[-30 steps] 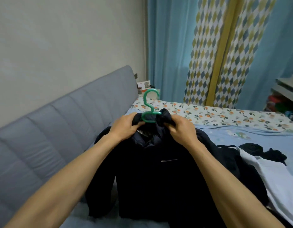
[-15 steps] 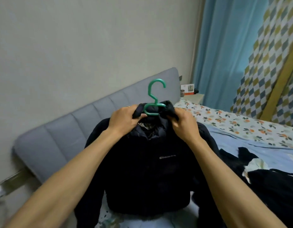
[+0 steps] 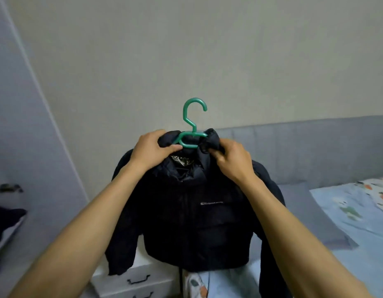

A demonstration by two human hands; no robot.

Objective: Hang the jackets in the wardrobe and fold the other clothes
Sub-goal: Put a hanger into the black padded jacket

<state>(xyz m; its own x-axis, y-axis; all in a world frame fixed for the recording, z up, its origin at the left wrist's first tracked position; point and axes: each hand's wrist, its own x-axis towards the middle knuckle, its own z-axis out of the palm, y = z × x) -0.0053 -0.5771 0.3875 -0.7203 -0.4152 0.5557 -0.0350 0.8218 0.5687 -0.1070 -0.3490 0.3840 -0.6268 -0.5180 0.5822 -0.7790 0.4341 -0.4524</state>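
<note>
From the head view, you are holding a black puffer jacket (image 3: 197, 211) up in front of you against a plain pale wall (image 3: 207, 50). The jacket hangs on a green plastic hanger (image 3: 191, 127), whose hook stands upright above the collar with its opening turned to the right.

Your left hand (image 3: 153, 150) grips the left side of the collar, fingers curled over the dark fabric and the thumb pressed just beside the hanger's lower loop. Your right hand (image 3: 234, 160) grips the right side of the collar, fingers bunched into the fabric below the hanger's shoulder. Both grips are clenched on the jacket; neither palm is flat.

The jacket front faces you, with a small pale logo on the chest and a patterned lining showing inside the neck. Its sleeves hang down on either side, the left one ending above a white drawer unit (image 3: 134, 278) with dark handles.

Behind the jacket runs a grey padded headboard (image 3: 315, 147). At the right lies the bed (image 3: 358, 211), with a light blue printed sheet. At the left edge stands a pale panel (image 3: 25, 125), and low beside it some dark cloth (image 3: 5, 220) is partly in view; you cannot tell what garment it is.
</note>
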